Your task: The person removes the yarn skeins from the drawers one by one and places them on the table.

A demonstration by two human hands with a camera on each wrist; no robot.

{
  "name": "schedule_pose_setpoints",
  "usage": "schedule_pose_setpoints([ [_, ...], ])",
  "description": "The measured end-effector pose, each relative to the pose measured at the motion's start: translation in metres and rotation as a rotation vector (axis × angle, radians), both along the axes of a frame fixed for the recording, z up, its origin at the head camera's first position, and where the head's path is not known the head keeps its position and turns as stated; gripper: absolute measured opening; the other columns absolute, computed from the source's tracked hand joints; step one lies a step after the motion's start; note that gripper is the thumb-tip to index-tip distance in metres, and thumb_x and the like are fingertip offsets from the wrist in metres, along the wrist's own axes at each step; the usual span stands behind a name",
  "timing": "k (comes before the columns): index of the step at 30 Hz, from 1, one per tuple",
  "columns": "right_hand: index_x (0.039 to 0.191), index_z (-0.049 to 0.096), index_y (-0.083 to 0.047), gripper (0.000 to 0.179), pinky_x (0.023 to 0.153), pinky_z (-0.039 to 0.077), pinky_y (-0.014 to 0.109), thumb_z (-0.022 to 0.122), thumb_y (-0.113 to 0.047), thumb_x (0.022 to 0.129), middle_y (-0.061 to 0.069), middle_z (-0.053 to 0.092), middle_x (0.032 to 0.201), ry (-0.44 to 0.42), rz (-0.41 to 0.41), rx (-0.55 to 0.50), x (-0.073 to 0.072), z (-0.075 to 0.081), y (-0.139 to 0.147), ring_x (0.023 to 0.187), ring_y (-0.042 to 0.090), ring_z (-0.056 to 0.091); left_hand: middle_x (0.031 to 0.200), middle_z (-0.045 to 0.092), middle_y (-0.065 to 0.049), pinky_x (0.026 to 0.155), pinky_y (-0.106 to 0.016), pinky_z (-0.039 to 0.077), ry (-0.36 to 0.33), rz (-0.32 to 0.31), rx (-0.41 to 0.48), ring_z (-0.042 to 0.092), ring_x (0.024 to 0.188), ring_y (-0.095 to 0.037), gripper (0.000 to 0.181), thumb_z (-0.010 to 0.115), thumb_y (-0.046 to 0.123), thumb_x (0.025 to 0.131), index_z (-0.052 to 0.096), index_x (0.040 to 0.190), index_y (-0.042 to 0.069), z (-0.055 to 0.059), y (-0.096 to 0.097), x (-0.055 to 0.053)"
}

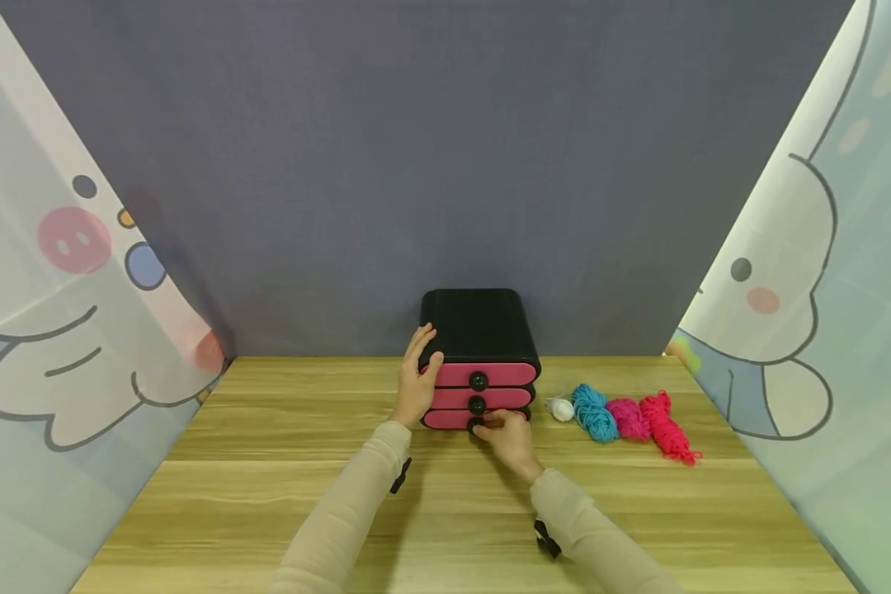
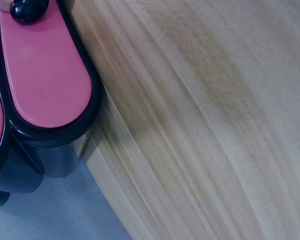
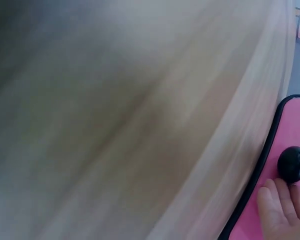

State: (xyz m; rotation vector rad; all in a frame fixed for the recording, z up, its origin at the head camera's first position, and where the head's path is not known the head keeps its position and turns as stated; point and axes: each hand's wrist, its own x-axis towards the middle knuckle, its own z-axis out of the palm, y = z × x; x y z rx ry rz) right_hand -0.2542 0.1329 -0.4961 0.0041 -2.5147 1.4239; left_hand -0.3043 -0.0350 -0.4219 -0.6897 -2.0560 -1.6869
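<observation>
A black cabinet (image 1: 478, 326) with three pink-fronted drawers stands at the back of the table, each drawer with a round black knob. Against its left side rests my left hand (image 1: 416, 381), its fingers straight along the upper edge. My right hand (image 1: 511, 441) pinches the bottom drawer's knob (image 3: 292, 165) between thumb and fingers. That drawer's pink front (image 2: 47, 80) and its knob also show in the left wrist view, with a bit of a fingertip beside the knob. The left hand itself is out of the left wrist view.
Right of the cabinet lie a small white ball of thread (image 1: 561, 409), a blue yarn bundle (image 1: 596, 412), a magenta one (image 1: 628, 419) and a bright pink-red one (image 1: 667, 427). A grey curtain (image 1: 445, 165) hangs behind the wooden table (image 1: 304, 470).
</observation>
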Motion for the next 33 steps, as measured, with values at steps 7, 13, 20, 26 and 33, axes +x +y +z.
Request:
schedule_pose_setpoints([
  [7, 0.083, 0.07, 0.001, 0.026, 0.056, 0.052, 0.026, 0.079, -0.02, 0.07, 0.012, 0.07, 0.076, -0.025, -0.069, 0.016, -0.001, 0.001, -0.009, 0.066, 0.018, 0.066, 0.145, 0.032, -0.019, 0.108, -0.057, 0.02, 0.021, 0.012, 0.015, 0.017, 0.14, -0.032, 0.042, 0.049, 0.01, 0.094, 0.043, 0.134, -0.003, 0.0, -0.001, -0.001],
  [13, 0.083, 0.069, -0.001, 0.029, 0.055, 0.05, 0.026, 0.08, -0.024, 0.069, 0.009, 0.07, 0.073, -0.073, -0.122, 0.018, 0.0, 0.002, -0.014, 0.064, 0.014, 0.065, 0.145, 0.033, -0.019, 0.109, -0.056, 0.019, 0.03, 0.022, 0.014, 0.017, 0.139, -0.034, 0.042, 0.05, 0.009, 0.094, 0.043, 0.134, -0.003, 0.0, -0.001, -0.001],
  [20, 0.082, 0.069, -0.004, 0.028, 0.056, 0.05, 0.027, 0.079, -0.027, 0.069, 0.006, 0.07, 0.072, -0.103, -0.119, 0.044, 0.001, 0.002, -0.012, 0.064, 0.013, 0.064, 0.144, 0.033, -0.019, 0.108, -0.055, 0.02, 0.035, 0.022, 0.005, 0.017, 0.138, -0.037, 0.042, 0.05, 0.008, 0.093, 0.043, 0.133, -0.003, -0.002, 0.001, -0.001],
  [26, 0.083, 0.069, -0.004, 0.03, 0.055, 0.049, 0.027, 0.079, -0.029, 0.069, 0.005, 0.069, 0.072, -0.131, -0.108, 0.07, 0.003, 0.003, -0.01, 0.063, 0.012, 0.063, 0.143, 0.034, -0.022, 0.109, -0.055, 0.019, 0.059, 0.035, 0.018, 0.018, 0.138, -0.037, 0.042, 0.05, 0.005, 0.093, 0.043, 0.133, -0.004, -0.001, 0.001, -0.002],
  [33, 0.083, 0.068, -0.002, 0.031, 0.055, 0.049, 0.027, 0.079, -0.028, 0.07, 0.007, 0.069, 0.074, -0.13, -0.1, 0.104, 0.005, 0.001, -0.009, 0.064, 0.014, 0.062, 0.143, 0.033, -0.023, 0.109, -0.055, 0.018, 0.051, 0.029, 0.014, 0.018, 0.137, -0.039, 0.042, 0.05, 0.007, 0.093, 0.043, 0.133, -0.005, -0.002, 0.002, -0.002],
])
